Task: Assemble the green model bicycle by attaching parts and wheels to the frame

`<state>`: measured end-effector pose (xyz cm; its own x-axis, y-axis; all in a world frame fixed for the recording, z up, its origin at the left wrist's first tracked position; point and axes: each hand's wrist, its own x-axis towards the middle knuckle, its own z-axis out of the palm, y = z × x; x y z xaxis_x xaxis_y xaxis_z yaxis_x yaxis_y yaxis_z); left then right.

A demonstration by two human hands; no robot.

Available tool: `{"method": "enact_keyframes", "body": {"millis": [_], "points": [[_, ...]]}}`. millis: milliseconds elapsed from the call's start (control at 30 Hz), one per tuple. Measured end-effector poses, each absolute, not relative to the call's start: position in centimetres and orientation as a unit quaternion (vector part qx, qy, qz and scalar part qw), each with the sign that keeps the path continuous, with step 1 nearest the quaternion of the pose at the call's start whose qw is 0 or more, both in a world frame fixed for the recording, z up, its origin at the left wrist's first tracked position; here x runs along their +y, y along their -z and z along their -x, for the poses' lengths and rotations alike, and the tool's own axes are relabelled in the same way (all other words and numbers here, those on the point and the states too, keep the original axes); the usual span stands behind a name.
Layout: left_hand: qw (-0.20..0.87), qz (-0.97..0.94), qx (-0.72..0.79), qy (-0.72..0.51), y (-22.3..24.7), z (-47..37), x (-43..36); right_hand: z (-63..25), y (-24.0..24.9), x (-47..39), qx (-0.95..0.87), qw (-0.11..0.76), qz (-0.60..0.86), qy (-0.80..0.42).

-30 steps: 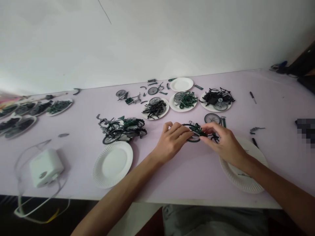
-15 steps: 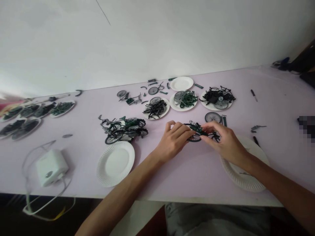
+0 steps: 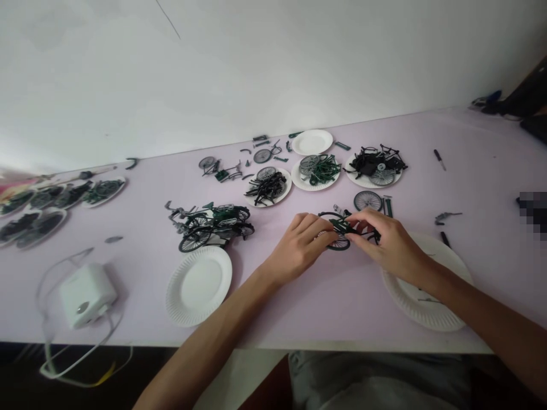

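Observation:
A small model bicycle with black wheels and a dark green frame is held between my two hands above the table. My left hand pinches it from the left, its fingers bent over a wheel and part of the frame. On the other side, my right hand grips the frame between thumb and forefinger. My fingers hide much of the frame. Just beyond my right hand lie a loose wheel and a dark green strip. Several model bicycles stand together to the left of my left hand.
Paper plates with bicycle parts line the back, beside a bare plate. Another white plate is at front left. Under my right forearm sits a plate with thin pieces. A white box with cables and a screwdriver lie outward.
The view has shifted slightly. Both hands keep hold of the model bicycle, whose front wheel now shows more between them, and the fingers have moved a little on the frame.

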<state>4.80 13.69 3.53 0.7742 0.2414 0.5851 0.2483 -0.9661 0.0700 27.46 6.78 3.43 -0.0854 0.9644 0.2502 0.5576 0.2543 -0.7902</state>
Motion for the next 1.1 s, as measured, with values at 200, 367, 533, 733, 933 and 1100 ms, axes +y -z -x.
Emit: {"method": "enact_keyframes", "body": {"millis": [200, 367, 533, 733, 933, 1100], "points": [[0.010, 0.942, -0.118, 0.315, -3.7, -4.9, 13.7, -27.5, -3.5, 6.7, -0.694, 0.394, 0.547, -0.255], [0.038, 0.938, -0.111, 0.326, -3.9, -4.8, 13.7, -27.5, -3.7, 6.6, -0.702, 0.391, 0.536, -0.259], [0.068, 0.940, -0.097, 0.319, -4.3, -4.7, 13.4, -27.6, -3.4, 6.5, -0.722, 0.386, 0.519, -0.247], [0.112, 0.942, -0.080, 0.306, -5.1, -4.8, 13.0, -27.7, -3.0, 6.6, -0.731, 0.390, 0.509, -0.231], [0.130, 0.943, -0.084, 0.294, -5.0, -4.6, 13.1, -27.6, -2.7, 6.6, -0.739, 0.390, 0.502, -0.222], [0.102, 0.950, -0.115, 0.270, -4.6, -4.6, 13.2, -27.4, -2.8, 6.5, -0.738, 0.386, 0.509, -0.217]]}}
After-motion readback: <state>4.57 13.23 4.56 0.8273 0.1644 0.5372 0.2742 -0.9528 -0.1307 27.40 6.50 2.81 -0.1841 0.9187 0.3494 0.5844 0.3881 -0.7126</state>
